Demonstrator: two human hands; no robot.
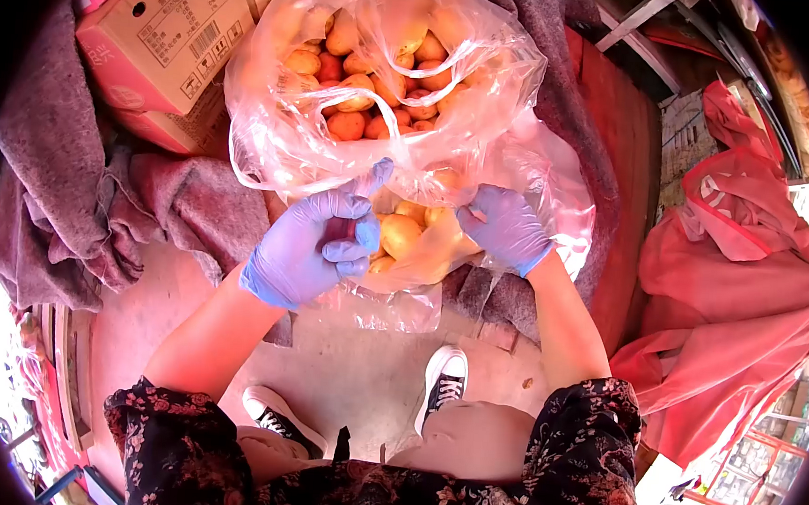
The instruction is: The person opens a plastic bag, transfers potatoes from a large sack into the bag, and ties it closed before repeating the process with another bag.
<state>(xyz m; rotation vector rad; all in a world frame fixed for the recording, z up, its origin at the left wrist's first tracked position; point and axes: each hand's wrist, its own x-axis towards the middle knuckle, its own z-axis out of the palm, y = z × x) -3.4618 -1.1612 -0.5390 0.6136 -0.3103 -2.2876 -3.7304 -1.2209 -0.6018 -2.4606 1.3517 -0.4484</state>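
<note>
- Your left hand (306,246), in a thin blue-violet glove, has its fingers loosely bent, with one fingertip reaching up to the near edge of the large clear bag (276,145); you cannot tell from this view whether the bent fingers pinch any film.
- Your right hand (509,230), gloved the same way, has its fingertips turned inward against the clear plastic; whether they are closed on it is hard to tell, since the film is see-through and full of glare.
- Just beyond both your hands, the large clear bag stands with its mouth spread, and a heap of orange and red fruit (360,90) shows inside it.
- Between your hands lies some yellow fruit (401,236) under clear film (a second bag or a fold of the first, you cannot tell which).
- Past your left hand, further out, sits a cardboard box (161,38), and nearer that hand a grey-purple blanket (47,134) lies in folds.
- Well out to the right of your right hand hangs a bunched red cloth (740,285).
- Below your hands, your two sneakers (446,387) stand on the floor (369,353).
</note>
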